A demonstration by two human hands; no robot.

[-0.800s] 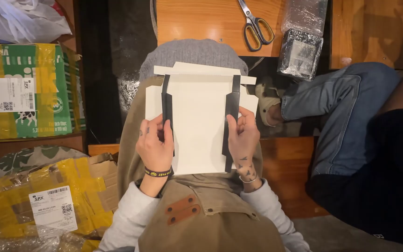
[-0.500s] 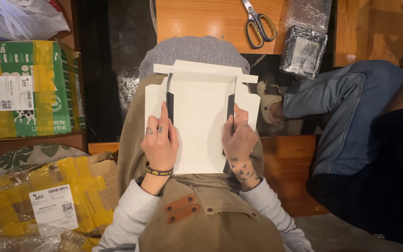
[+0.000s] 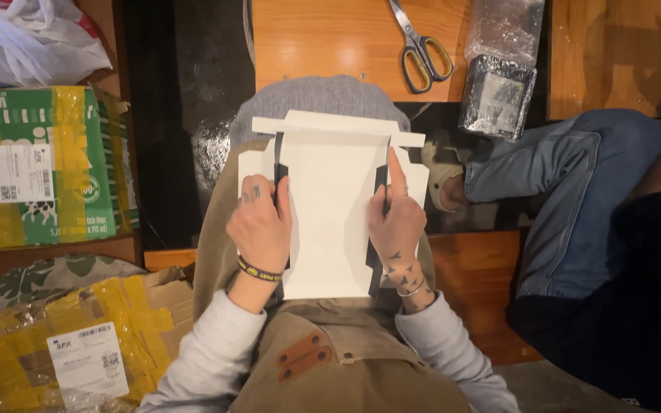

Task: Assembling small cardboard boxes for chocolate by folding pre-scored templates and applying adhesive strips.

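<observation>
A flat white cardboard box blank (image 3: 332,206) with black fold strips along both sides lies on my lap, over a tan apron. My left hand (image 3: 262,226) presses down on its left black strip, fingers together and flat. Over on the right black strip rests my right hand (image 3: 396,218), with the index finger stretched forward along the crease. Neither hand lifts the cardboard; both push on its side flaps.
Scissors (image 3: 422,50) with yellow-grey handles lie on the wooden table (image 3: 323,46) ahead, beside a foil-wrapped packet (image 3: 499,95). A green and yellow taped carton (image 3: 40,176) stands at left, a yellow taped parcel (image 3: 63,344) at lower left. Another person's jeans leg (image 3: 575,191) is at right.
Both hands have slid inward and down onto the black side strips, going from gripping the edges to pressing flat. The cardboard has stayed in place on my lap.
</observation>
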